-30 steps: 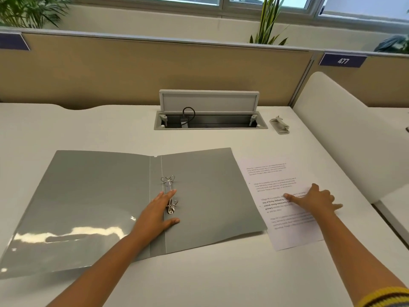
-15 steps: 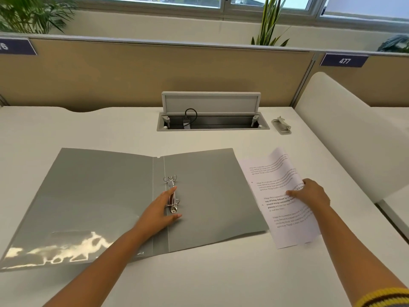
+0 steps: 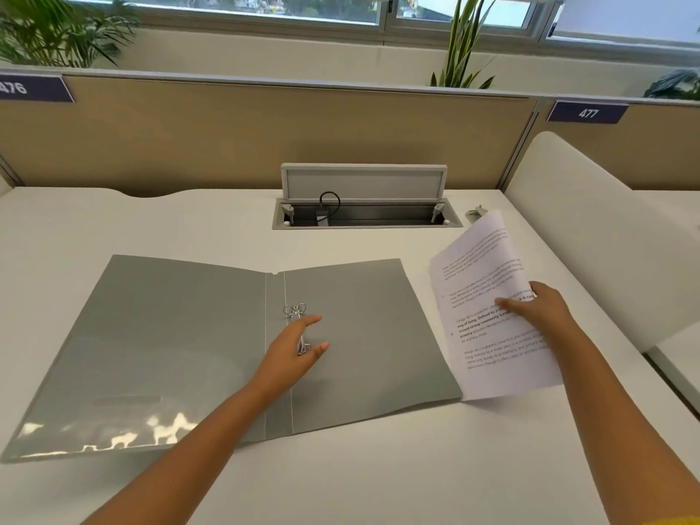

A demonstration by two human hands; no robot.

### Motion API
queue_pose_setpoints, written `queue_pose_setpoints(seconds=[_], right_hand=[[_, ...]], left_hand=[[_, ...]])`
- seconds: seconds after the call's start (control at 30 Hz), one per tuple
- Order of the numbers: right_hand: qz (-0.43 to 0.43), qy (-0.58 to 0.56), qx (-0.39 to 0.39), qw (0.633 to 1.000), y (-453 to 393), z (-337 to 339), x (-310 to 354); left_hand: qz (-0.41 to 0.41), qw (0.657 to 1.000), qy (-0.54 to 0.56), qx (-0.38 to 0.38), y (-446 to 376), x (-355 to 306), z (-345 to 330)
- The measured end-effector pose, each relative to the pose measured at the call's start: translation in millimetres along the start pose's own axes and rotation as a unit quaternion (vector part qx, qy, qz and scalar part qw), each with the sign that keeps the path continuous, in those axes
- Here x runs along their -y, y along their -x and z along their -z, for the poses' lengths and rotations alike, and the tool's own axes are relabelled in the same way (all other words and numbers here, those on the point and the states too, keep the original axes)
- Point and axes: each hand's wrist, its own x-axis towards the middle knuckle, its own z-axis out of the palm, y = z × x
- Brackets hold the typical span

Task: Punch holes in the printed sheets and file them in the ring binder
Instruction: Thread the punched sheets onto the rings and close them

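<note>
A grey ring binder (image 3: pixel 159 342) lies open and flat on the white desk. Its metal ring mechanism (image 3: pixel 294 311) sits on the spine. My left hand (image 3: pixel 293 348) rests over the lower part of the rings, fingers loosely spread, thumb out to the right. To the right of the binder, my right hand (image 3: pixel 539 310) grips the printed sheets (image 3: pixel 488 282) at their right edge. The sheets are lifted and tilted, their far end raised off the desk. A small grey hole punch (image 3: pixel 476 212) stands behind the sheets, mostly hidden by them.
An open cable tray with a raised lid (image 3: pixel 363 183) is set into the desk behind the binder. A tan partition (image 3: pixel 265 138) closes off the back. A white curved divider (image 3: pixel 591 236) stands on the right, close to the sheets.
My right hand went from lying flat on the sheets to gripping them and lifting their far end off the desk. My left hand stayed on the rings.
</note>
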Motion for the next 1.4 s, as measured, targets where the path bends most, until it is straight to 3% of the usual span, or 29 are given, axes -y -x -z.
queue_pose_setpoints(seconds=[0.2,0.43,0.5,0.63,0.8,0.93,1.4], right_hand=[[0.084,-0.214,0.127,0.965,27,-1,36],[0.143,-0.289,0.230,0.918,58,-42,72],[0.156,-0.273,0.228,0.921,63,-56,72],[0.169,-0.219,0.197,0.941,69,-80,71],[0.168,-0.250,0.158,0.940,70,-91,68],[0.171,-0.312,0.135,0.925,67,-93,63],[0.198,-0.285,0.114,0.931,57,-98,56]], left_hand=[[0.016,0.999,0.050,-0.014,-10,-10,-9],[0.098,0.967,0.231,0.041,-38,-53,-13],[0.091,0.959,0.268,0.033,-44,-57,-7],[0.071,0.936,0.338,-0.071,-49,-59,5],[0.038,0.936,0.326,-0.129,-43,-58,10],[0.014,0.934,0.326,-0.144,-41,-54,9],[-0.028,0.929,0.307,-0.207,-52,-60,15]])
